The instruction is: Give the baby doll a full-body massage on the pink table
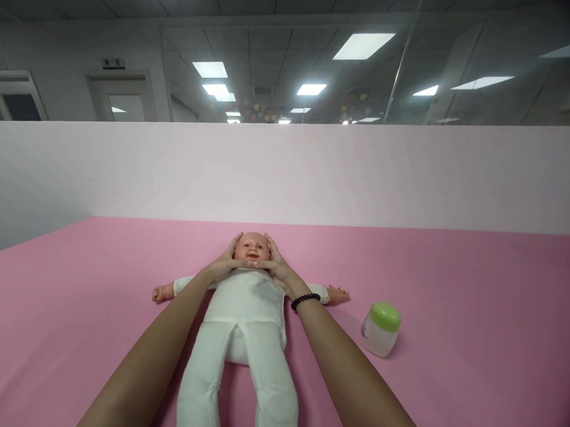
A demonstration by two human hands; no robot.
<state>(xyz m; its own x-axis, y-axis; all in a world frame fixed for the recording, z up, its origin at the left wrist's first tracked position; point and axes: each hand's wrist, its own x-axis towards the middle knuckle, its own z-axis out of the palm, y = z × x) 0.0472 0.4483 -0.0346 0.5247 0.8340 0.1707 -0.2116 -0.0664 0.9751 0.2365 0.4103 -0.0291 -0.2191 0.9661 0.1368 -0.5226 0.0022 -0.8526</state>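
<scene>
A baby doll (248, 303) in a white cloth suit lies on its back in the middle of a pink table (73, 305), and a person's two bare hands clasp its head (253, 240) from either side. The left hand (225, 264) and the right hand (279, 267) mirror each other: their fingers are closed in a cupped hold along the sides of the head, while the thumbs come in over the chin, their tips meeting or nearly so just below the smiling mouth. As for progress, the hold on the head looks fully in place, with both hands settled evenly; whether the thumbs are pressing or simply resting cannot be told, nor how much of this handling is left. A jar (380, 331) with a green lid on stands apart, to the right of the doll, and neither hand touches it; it appears unused at this point. The doll's long axis runs almost straight away from the person, the head at the far end and the legs (199, 386) pointing back toward the viewer, cut off by the lower edge. Its face is turned upward and its arms (182, 284) spread out to both sides.
</scene>
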